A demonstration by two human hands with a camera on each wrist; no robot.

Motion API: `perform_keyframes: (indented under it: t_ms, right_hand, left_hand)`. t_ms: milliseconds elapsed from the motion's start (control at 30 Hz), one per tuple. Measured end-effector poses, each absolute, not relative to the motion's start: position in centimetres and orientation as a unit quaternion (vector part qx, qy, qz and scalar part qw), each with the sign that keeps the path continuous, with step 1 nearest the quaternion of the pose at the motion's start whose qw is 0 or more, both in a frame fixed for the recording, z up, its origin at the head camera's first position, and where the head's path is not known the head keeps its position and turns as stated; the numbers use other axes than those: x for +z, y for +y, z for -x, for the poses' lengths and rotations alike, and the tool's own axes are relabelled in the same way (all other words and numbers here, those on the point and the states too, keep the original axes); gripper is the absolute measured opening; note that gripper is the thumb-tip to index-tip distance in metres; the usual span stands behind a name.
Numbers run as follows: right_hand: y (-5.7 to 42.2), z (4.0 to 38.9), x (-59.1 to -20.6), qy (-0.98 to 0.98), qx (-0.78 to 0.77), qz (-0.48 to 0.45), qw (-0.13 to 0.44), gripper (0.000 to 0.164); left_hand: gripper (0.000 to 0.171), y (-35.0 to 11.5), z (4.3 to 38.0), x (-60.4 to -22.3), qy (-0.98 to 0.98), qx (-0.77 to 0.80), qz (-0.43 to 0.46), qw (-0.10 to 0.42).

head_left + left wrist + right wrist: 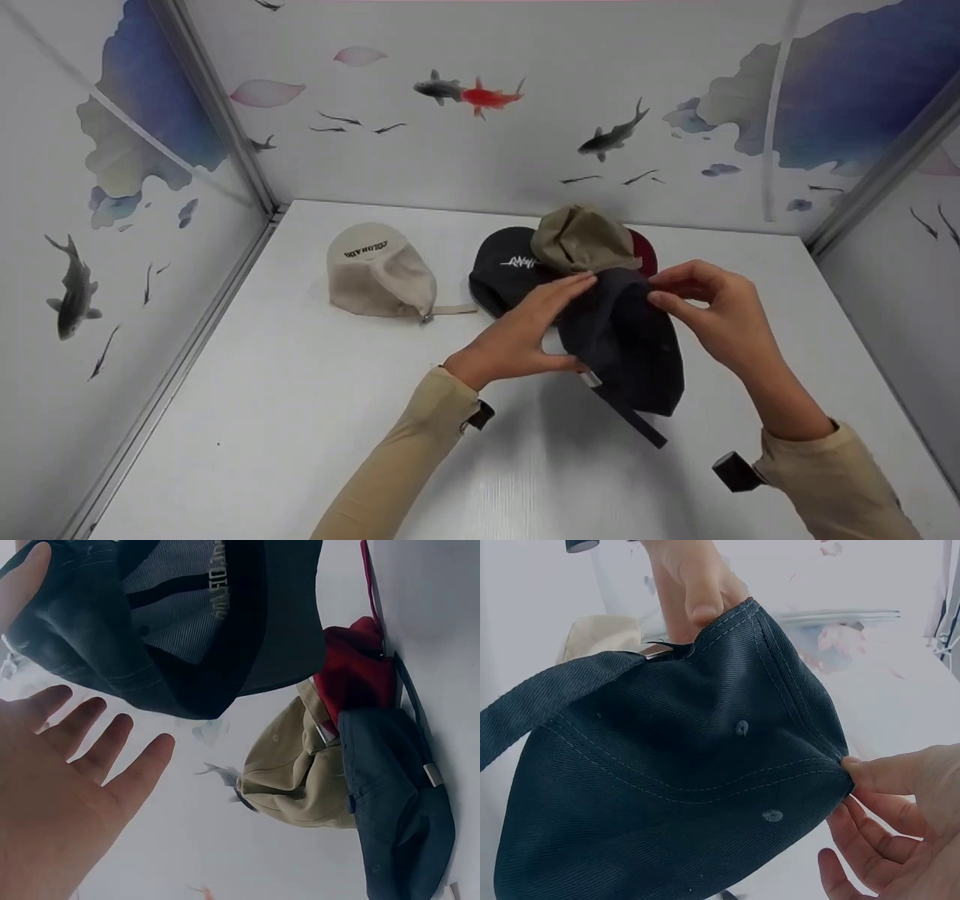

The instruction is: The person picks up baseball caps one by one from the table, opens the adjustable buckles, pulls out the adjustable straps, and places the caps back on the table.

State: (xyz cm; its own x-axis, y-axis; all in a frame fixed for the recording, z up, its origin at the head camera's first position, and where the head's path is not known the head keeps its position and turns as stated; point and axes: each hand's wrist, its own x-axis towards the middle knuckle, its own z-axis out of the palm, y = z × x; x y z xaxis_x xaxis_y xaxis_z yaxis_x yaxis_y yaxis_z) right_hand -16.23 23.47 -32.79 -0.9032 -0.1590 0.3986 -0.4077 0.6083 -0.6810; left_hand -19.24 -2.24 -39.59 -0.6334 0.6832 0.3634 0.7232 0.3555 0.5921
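Note:
A dark navy cap point(626, 345) is held up above the table between both hands, its strap hanging down at the near side. My right hand point(731, 315) pinches the crown between thumb and fingers, clear in the right wrist view at the thumb point(885, 774). At the cap's left side is my left hand point(517, 337), its thumb touching the edge by the strap buckle. In the left wrist view its fingers point(142, 772) are straight and spread beside the cap, apart from it. Light lettering shows on the cap's inside there.
Behind the held cap, a black cap with white lettering point(499, 262), a khaki cap point(581, 236) and a red cap point(645, 251) lie bunched together. A beige cap point(367, 274) lies on the left of the white table point(300, 405). Printed panels point(510, 157) enclose the table.

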Motion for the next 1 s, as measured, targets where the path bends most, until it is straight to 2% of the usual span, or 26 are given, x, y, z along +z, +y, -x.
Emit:
perform_keyframes:
  t_ms: [533, 900, 1000]
  right_hand:
    - [22.6, 16.3, -33.1, -0.879, 0.425, -0.168, 0.134, 0.015]
    - [22.4, 16.2, -33.1, -0.881, 0.427, -0.163, 0.125, 0.014]
    - [22.2, 16.2, -33.1, -0.880, 0.430, -0.163, 0.121, 0.013]
  left_hand:
    - [0.078, -2.9, 19.3, -39.9, -0.830, -0.361, 0.425, 0.026]
    - [0.047, -2.7, 19.6, -40.3, -0.817, -0.377, 0.428, 0.089]
    - [0.034, -2.6, 19.6, -40.5, -0.816, -0.377, 0.427, 0.101]
